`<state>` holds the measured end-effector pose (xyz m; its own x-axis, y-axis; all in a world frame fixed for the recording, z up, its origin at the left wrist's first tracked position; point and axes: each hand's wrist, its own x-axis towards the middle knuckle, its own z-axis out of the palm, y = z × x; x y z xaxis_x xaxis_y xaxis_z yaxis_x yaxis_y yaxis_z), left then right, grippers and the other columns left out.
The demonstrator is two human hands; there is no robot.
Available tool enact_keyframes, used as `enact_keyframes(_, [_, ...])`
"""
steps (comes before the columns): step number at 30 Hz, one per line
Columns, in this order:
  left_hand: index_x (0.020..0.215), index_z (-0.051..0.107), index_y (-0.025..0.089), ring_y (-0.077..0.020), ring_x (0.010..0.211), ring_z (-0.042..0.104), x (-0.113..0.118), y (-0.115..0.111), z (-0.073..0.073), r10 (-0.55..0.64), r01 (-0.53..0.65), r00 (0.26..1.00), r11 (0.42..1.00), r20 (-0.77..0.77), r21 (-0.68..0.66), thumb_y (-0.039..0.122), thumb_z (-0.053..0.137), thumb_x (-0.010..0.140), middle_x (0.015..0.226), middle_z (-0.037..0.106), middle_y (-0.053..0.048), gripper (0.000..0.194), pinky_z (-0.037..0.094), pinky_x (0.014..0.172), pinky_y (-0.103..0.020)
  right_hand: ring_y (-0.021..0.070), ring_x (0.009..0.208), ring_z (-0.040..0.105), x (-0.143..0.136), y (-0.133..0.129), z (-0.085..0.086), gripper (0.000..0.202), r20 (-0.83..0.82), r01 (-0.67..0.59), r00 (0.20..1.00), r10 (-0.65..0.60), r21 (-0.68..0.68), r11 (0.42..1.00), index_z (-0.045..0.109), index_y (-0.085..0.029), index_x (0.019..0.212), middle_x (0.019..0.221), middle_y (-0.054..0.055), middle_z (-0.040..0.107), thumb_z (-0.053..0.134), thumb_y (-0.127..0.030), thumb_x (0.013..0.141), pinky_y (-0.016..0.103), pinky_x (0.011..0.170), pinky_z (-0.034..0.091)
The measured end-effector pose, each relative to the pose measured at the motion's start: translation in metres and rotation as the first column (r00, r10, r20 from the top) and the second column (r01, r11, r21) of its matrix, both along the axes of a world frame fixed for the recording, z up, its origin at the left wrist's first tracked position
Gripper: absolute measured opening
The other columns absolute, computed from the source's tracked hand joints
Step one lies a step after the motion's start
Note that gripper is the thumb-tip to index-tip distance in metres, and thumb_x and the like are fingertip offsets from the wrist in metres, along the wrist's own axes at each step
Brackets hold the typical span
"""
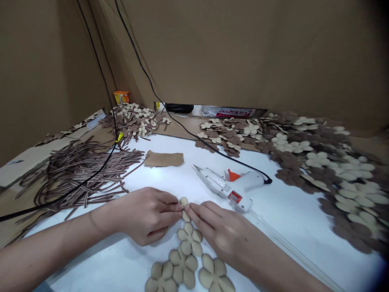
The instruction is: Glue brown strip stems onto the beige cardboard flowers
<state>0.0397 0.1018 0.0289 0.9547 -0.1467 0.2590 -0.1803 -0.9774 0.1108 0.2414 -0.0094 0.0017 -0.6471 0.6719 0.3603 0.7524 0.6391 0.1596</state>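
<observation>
Both hands meet over a small beige flower (185, 216) on the white surface. My left hand (152, 215) pinches its left side and my right hand (214, 227) pinches its right side; the fingertips hide part of it. A thin dark bit shows between the fingertips. Just below lie several beige flowers with rounded petals, among them one (190, 238) close under the held one and another (215, 273) near my right wrist. A white glue gun (226, 188) with an orange trigger rests beyond my right hand, its nozzle pointing to the upper left.
Brown striped strips (88, 170) are heaped at left. Brown and beige flowers (319, 162) pile up along the right, with more flowers (136, 119) at the back left. A cardboard piece (164, 159) lies ahead. A black cable (194, 136) crosses the view. Cardboard walls stand behind.
</observation>
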Motion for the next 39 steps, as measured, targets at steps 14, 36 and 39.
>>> enact_keyframes(14, [0.100,0.060,0.006,-0.0232,0.094,0.064,-0.0033,0.0035,-0.0043,-0.037,0.029,0.988,0.998,0.151,0.051,0.014,0.041,0.081,0.099,0.069,-0.016,0.028,0.053,0.084,-0.032,0.0223,0.079,0.059,-0.0018,0.0024,0.0032,0.034,0.010,0.009,1.000,-0.008,-0.041,0.999,0.057,0.001,0.113,0.086,0.013,0.063,0.040,-0.003,0.084,0.032,0.056,0.056])
enact_keyframes(36, [0.098,0.064,0.013,-0.0179,0.085,0.059,-0.0027,0.0085,-0.0013,0.261,-0.258,0.965,0.915,-0.034,-0.311,0.019,0.040,0.087,0.087,0.068,-0.007,0.027,0.047,0.080,-0.029,0.0217,0.082,0.060,-0.0016,0.0013,0.0011,0.036,0.010,0.018,1.000,-0.018,-0.014,1.000,0.058,-0.001,0.112,0.090,0.014,0.064,0.037,-0.001,0.083,0.031,0.059,0.056])
enact_keyframes(39, [0.098,0.063,0.014,-0.0152,0.079,0.057,-0.0004,0.0078,-0.0008,0.379,-0.388,0.920,0.857,-0.094,-0.339,0.020,0.044,0.088,0.081,0.064,-0.005,0.022,0.044,0.073,-0.025,0.0223,0.081,0.061,-0.0016,0.0008,-0.0010,0.036,-0.028,0.021,0.999,-0.020,0.027,0.999,0.059,-0.001,0.112,0.092,0.015,0.066,0.037,0.000,0.084,0.033,0.060,0.057])
